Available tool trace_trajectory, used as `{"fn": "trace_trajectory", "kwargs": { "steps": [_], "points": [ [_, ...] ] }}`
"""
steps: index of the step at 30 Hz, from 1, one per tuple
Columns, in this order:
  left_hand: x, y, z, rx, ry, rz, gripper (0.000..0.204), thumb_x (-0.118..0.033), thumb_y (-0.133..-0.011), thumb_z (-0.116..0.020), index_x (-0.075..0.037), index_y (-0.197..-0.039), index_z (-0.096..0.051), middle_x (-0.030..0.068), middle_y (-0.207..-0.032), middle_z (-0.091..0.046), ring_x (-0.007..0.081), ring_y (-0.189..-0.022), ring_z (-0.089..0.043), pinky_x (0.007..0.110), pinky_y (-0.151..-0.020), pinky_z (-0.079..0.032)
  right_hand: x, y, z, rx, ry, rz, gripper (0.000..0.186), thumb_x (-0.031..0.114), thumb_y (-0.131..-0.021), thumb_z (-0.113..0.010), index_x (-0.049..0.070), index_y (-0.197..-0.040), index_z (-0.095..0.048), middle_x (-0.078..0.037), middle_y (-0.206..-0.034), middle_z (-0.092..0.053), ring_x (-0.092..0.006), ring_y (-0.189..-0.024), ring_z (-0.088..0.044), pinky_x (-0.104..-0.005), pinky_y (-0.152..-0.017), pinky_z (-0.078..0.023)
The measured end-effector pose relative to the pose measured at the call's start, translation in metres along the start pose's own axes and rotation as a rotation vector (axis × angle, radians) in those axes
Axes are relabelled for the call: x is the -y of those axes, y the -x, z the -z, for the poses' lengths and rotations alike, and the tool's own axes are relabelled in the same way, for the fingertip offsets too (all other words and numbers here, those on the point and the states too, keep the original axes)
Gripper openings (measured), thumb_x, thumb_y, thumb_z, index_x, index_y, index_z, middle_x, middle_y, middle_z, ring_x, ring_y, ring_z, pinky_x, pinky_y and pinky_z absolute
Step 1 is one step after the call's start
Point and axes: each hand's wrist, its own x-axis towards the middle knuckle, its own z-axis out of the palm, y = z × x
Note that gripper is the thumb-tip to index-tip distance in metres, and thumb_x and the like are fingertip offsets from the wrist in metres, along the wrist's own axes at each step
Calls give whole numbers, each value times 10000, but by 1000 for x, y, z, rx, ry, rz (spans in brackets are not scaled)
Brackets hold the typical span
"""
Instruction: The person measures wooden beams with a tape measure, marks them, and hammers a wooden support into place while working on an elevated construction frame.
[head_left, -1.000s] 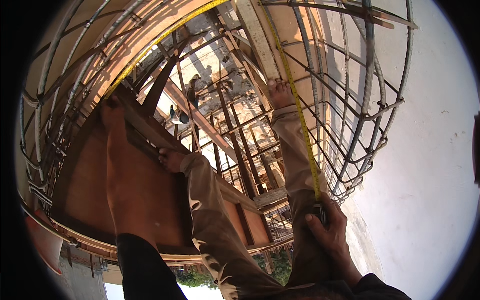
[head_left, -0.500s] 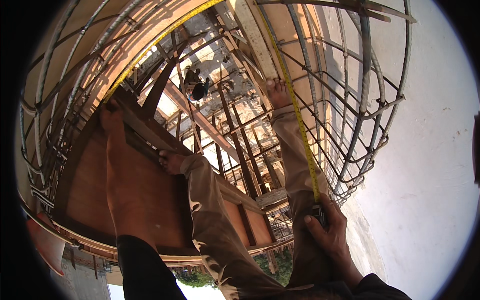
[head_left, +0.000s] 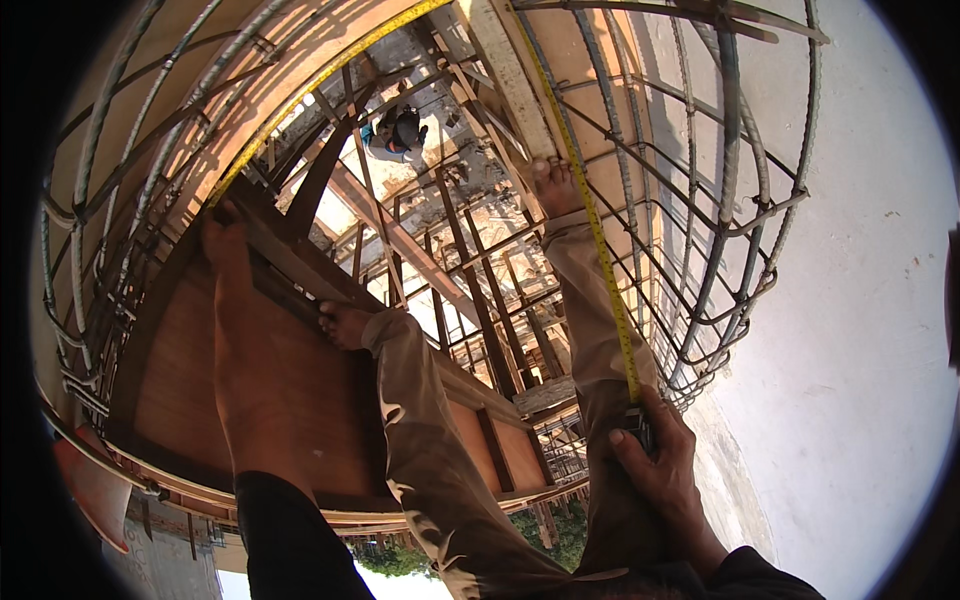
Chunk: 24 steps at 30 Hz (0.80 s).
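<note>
My right hand (head_left: 660, 450) is closed around the dark case of a tape measure (head_left: 639, 428) above my right thigh. Its yellow blade (head_left: 606, 262) runs up past my right bare foot (head_left: 556, 186) and leaves the top of the picture. A yellow length of tape (head_left: 300, 93) comes back down along the plywood edge to my left hand (head_left: 224, 232), whose fingers pinch its end at the corner of a timber-framed panel (head_left: 270, 370). My left bare foot (head_left: 343, 324) rests on that panel's timber edge.
Rebar cages stand at the left (head_left: 95, 190) and right (head_left: 735, 180). A white wall (head_left: 850, 300) fills the right side. Below the gap between the beams, props and planks (head_left: 488, 290) cross. A person (head_left: 398, 132) is on the ground far below. An orange object (head_left: 92, 480) sits lower left.
The person far below has moved upward in the picture and changed posture. My hands, feet and the tape stay nearly where they were.
</note>
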Motion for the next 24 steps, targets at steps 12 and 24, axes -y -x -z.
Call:
{"fn": "trace_trajectory", "kwargs": {
  "steps": [12,24],
  "points": [
    [12,-2,7,-27,16,-56,358,-157,-951,-572,51,-1243,-573,166,-1272,-624,295,-1203,-578,418,-1010,-499,2,1,-1,-16,-15,-3,630,229,-831,-757,-31,-1356,-527,-239,-1161,-631,-361,-1071,-649,-412,-910,-516],
    [36,55,-117,-405,-2021,-373,428,-351,-904,-650,7,-1140,-653,185,-1042,-719,316,-981,-700,385,-848,-538,15,4,4,-47,-166,-10,537,248,-852,-679,-15,-1306,-566,-207,-1093,-645,-310,-1033,-640,-391,-891,-496]
  ]
}}
